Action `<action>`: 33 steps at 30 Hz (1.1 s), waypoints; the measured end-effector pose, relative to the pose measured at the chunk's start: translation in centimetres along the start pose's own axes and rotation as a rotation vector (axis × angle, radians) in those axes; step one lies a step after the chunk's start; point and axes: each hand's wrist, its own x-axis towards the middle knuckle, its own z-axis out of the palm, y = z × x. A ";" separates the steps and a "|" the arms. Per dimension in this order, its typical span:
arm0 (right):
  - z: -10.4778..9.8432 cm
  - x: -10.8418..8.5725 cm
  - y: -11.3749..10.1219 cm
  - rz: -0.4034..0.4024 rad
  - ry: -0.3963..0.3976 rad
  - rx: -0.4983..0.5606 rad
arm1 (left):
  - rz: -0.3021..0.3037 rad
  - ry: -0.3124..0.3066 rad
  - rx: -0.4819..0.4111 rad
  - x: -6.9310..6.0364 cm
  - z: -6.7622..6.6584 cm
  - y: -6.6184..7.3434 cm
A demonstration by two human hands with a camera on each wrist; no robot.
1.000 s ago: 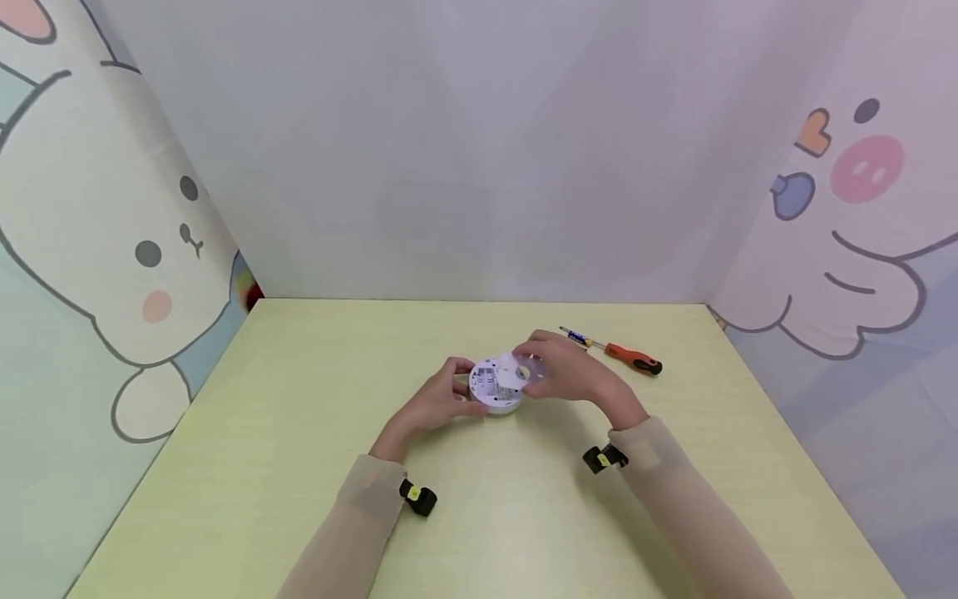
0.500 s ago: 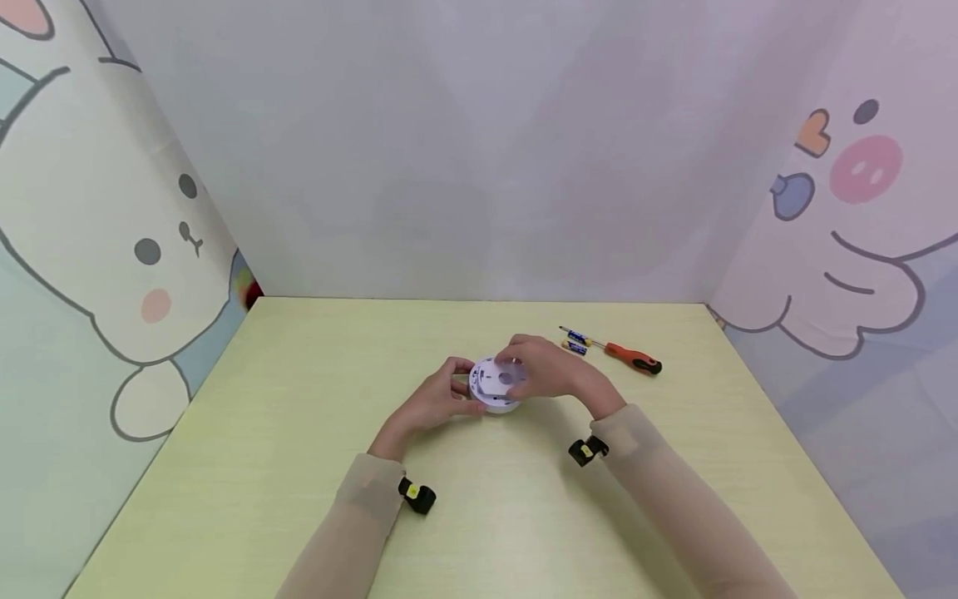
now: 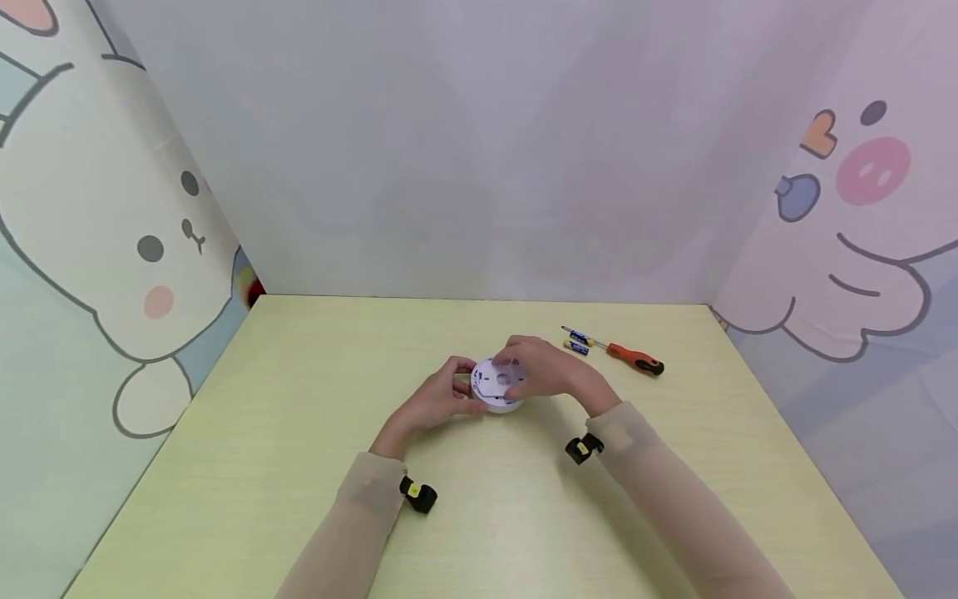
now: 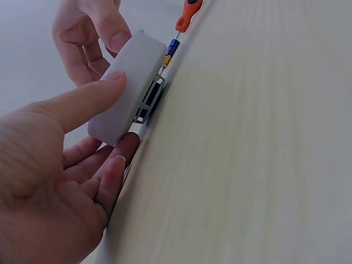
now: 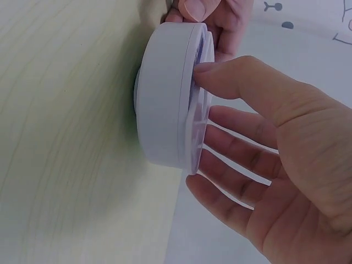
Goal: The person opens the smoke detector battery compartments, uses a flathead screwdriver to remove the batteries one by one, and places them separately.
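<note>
A round white device (image 3: pixel 500 408), like a smoke detector with a dark-slotted grille underneath, sits at mid-table. My left hand (image 3: pixel 437 397) holds its left side; in the left wrist view the thumb lies on the white wall (image 4: pixel 135 69) and the fingers curl beneath. Over the top lies a white mounting plate (image 3: pixel 490 381) with a round hole in its middle. My right hand (image 3: pixel 546 368) grips this plate by its edges. In the right wrist view the plate (image 5: pixel 202 118) lies against the device's face, with a narrow gap beside the thumb; whether it is seated I cannot tell.
Two small blue-and-yellow batteries (image 3: pixel 576 348) lie behind the right hand. Beside them is a screwdriver (image 3: pixel 634 359) with an orange and black handle. The pale wooden table (image 3: pixel 337 349) ends at a grey backdrop (image 3: pixel 479 208), with cartoon-printed sheets at both sides.
My right hand has moved left with the mounting plate, which now covers the previously exposed compartment. Both batteries have come into fuller view. The left hand stays on the device.
</note>
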 end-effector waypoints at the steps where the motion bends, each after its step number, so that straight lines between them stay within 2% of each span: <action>1: 0.0 0.1 0.0 -0.003 -0.001 -0.004 | -0.001 0.000 -0.001 0.0 0.0 0.0; 8: 0.1 0.5 0.2 -0.035 -0.015 -0.026 | -0.006 0.007 0.001 -0.1 0.0 0.1; 33: -0.1 1.0 0.2 -0.051 -0.068 -0.034 | 0.020 -0.013 0.004 -0.1 0.0 0.1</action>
